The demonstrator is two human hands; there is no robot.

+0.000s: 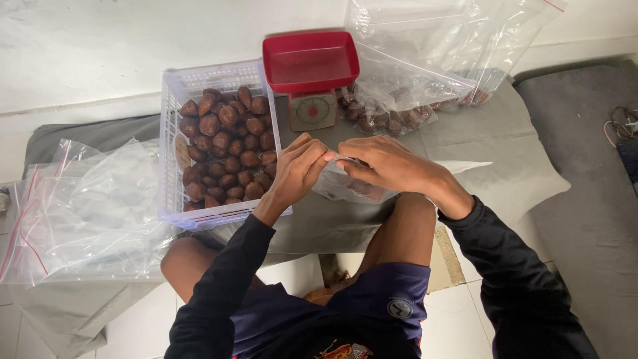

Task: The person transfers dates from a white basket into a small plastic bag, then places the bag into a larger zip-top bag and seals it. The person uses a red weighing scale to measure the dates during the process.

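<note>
Left hand (297,171) and right hand (389,165): fingers pinched shut on a clear plastic zip bag of brown fruit (345,188). White slatted plastic basket of brown scaly fruit (171,133), left. Red-trayed kitchen scale (311,110), far.

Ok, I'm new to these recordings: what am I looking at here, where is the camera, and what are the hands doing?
There is no machine here. A person sits on the floor, and the one picture comes from a camera worn on their head, looking down at their own hands and knees.

The left hand and right hand meet at the top edge of a small clear bag with brown fruit inside, pinching it between the fingers.

Around them, on a grey cloth: a white basket full of brown scaly fruit, a small scale with a red tray, filled clear bags behind it, and a pile of empty bags at the person's left.
</note>
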